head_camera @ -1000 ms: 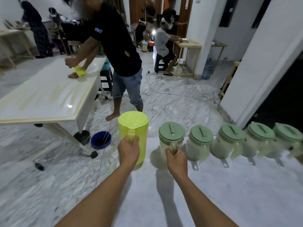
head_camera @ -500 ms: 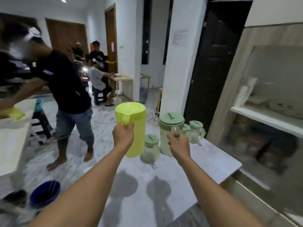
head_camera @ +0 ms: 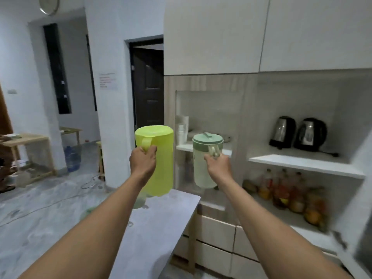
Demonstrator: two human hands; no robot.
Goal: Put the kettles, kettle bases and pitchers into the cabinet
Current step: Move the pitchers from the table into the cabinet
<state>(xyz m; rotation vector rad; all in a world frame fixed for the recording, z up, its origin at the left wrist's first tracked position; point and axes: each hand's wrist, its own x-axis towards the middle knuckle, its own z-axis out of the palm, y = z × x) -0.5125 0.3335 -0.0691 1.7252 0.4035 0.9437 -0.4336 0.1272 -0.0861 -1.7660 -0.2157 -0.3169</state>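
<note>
My left hand (head_camera: 143,161) grips the handle of a bright yellow-green pitcher (head_camera: 159,158), held up above the white table (head_camera: 157,222). My right hand (head_camera: 217,166) holds a pale green pitcher (head_camera: 203,164) with a darker green lid by its handle, in front of the cabinet (head_camera: 249,121). Two black and steel kettles (head_camera: 282,132) (head_camera: 310,134) stand side by side on the cabinet's right-hand shelf (head_camera: 302,163). A blurred pale green pitcher (head_camera: 138,201) stands on the table under my left arm.
A narrow alcove shelf (head_camera: 187,147) behind the pitchers holds stacked white cups (head_camera: 182,127). Several bottles (head_camera: 281,190) fill the lower shelf. Drawers (head_camera: 217,230) sit below. A dark door (head_camera: 149,87), a wooden table (head_camera: 28,139) and a water jug (head_camera: 71,158) are to the left.
I have turned right, from the table's row of pitchers to the cabinet. Both hands lifted their pitchers off the table and carry them higher, close to the shelves.
</note>
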